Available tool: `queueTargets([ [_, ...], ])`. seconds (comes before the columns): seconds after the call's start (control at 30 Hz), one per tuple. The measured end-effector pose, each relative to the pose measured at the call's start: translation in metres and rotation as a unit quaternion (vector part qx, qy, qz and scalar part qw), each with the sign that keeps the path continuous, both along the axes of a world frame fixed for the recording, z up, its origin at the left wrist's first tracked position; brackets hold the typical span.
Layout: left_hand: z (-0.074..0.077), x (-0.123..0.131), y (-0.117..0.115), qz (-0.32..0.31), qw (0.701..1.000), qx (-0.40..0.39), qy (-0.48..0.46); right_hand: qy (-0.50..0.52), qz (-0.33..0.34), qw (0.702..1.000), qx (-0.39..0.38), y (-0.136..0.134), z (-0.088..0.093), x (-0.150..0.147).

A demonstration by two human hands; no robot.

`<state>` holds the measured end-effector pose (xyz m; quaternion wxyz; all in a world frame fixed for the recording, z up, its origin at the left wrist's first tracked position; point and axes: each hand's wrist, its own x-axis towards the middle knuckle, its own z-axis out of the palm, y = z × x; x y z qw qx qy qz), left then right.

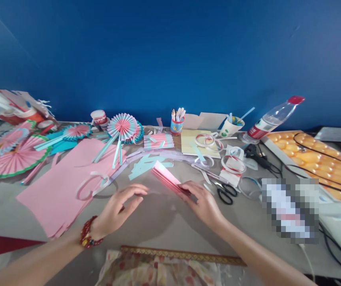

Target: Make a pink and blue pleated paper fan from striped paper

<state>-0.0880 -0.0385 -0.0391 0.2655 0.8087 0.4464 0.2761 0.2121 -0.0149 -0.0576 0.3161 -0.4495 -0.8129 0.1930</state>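
Observation:
My right hand (203, 203) pinches one end of a pleated pink paper strip (166, 177), a folded stack that angles up and to the left above the grey table (164, 222). My left hand (119, 208) hovers just left of it with fingers loosely stretched out and nothing in them; a red bead bracelet (87, 237) sits on that wrist. A stack of pink paper sheets (60, 186) lies left of the left hand.
Finished pink and teal paper fans (123, 128) lie at the back left. Black scissors (225, 193), rolls of tape (233, 163), a pen cup (176, 124), a paper cup (230, 127), a tilted plastic bottle (273, 118) and black cables (322, 171) crowd the right.

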Motion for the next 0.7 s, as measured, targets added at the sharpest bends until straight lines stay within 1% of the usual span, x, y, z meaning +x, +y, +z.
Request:
queueTargets([
  [0.07,0.004,0.018,0.0,-0.04,0.994,-0.099,-0.033,0.039,-0.019,0.998,-0.049,-0.005,0.008,-0.007],
  [0.1,0.006,0.028,0.001,-0.061,0.99,-0.118,-0.051,0.045,-0.021,0.997,-0.062,-0.008,0.012,-0.011],
  [0.17,0.009,0.047,0.006,-0.08,0.985,-0.13,-0.084,0.046,-0.007,0.998,-0.053,-0.013,0.017,-0.021],
  [0.2,0.011,0.056,0.01,-0.077,0.982,-0.142,-0.1,0.036,0.004,0.999,-0.039,-0.014,0.018,-0.026],
  [0.27,0.015,0.07,0.017,-0.045,0.979,-0.143,-0.141,0.0,0.02,1.0,-0.004,-0.015,0.019,-0.032],
  [0.3,0.017,0.074,0.021,-0.037,0.981,-0.133,-0.139,-0.024,0.024,0.999,0.012,-0.015,0.018,-0.033],
  [0.37,0.019,0.079,0.026,-0.033,0.99,-0.086,-0.103,-0.064,0.027,0.997,0.042,-0.013,0.017,-0.034],
  [0.47,0.017,0.079,0.028,-0.06,0.998,0.033,0.0,-0.088,0.028,0.993,0.079,-0.011,0.014,-0.032],
  [0.53,0.013,0.078,0.027,-0.081,0.99,0.102,0.058,-0.097,0.027,0.99,0.094,-0.01,0.013,-0.03],
  [0.57,0.011,0.077,0.027,-0.087,0.985,0.122,0.081,-0.104,0.027,0.989,0.097,-0.009,0.013,-0.029],
  [0.63,0.007,0.075,0.029,-0.089,0.978,0.145,0.116,-0.116,0.037,0.988,0.094,-0.009,0.016,-0.026],
  [0.7,0.005,0.073,0.033,-0.081,0.97,0.167,0.156,-0.118,0.051,0.985,0.112,-0.01,0.022,-0.022],
])
